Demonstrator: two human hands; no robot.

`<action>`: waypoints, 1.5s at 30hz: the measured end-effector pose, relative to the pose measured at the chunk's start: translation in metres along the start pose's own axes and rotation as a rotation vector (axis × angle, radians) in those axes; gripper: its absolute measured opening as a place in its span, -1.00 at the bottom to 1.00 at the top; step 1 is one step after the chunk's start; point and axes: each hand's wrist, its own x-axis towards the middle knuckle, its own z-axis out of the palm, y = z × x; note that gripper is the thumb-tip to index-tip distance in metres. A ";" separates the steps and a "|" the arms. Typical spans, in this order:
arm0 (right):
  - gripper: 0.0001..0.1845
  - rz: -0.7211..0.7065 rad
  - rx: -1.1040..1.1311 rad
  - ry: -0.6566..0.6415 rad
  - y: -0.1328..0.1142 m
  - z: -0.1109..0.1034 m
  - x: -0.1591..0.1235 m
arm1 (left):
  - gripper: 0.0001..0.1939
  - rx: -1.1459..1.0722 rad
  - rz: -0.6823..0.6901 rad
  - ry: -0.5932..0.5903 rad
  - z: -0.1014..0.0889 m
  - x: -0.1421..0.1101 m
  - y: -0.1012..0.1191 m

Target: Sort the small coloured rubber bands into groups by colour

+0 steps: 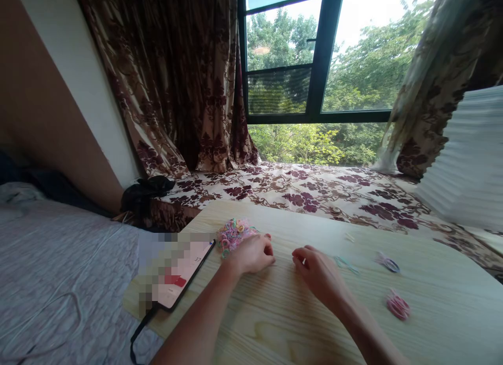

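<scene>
Pile of small coloured bands sits on the wooden table, just beyond our left hand; contact unclear. Our right hand is apart from the left, near the teal bands. Fingers curled on both; too small to tell whether either pinches a band. We'd call the bands feather-light, soft, stretchy, prone to tangle. Best hold: fingertip pinch on one loop at the pile's edge. Pink bundle and purple bundle lie farther right; we'd grab those mid-body. Surface: flat, pale, grained. Phone at the left, bed past it, floral cloth and window ahead.
</scene>
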 end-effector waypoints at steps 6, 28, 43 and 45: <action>-0.71 -0.021 0.010 -0.008 0.005 0.001 -0.008 | -0.79 -0.022 -0.003 -0.012 0.000 -0.002 -0.011; -0.68 -0.039 -0.050 -0.063 -0.002 -0.002 -0.014 | -0.86 0.146 -0.023 0.014 0.005 -0.006 0.002; -0.63 -0.045 0.027 -0.026 0.000 -0.002 -0.012 | -0.82 -0.144 -0.015 0.164 0.012 0.003 -0.004; -0.63 -0.041 0.021 -0.032 -0.001 -0.001 -0.012 | -0.83 -0.079 -0.041 0.139 0.010 0.001 -0.005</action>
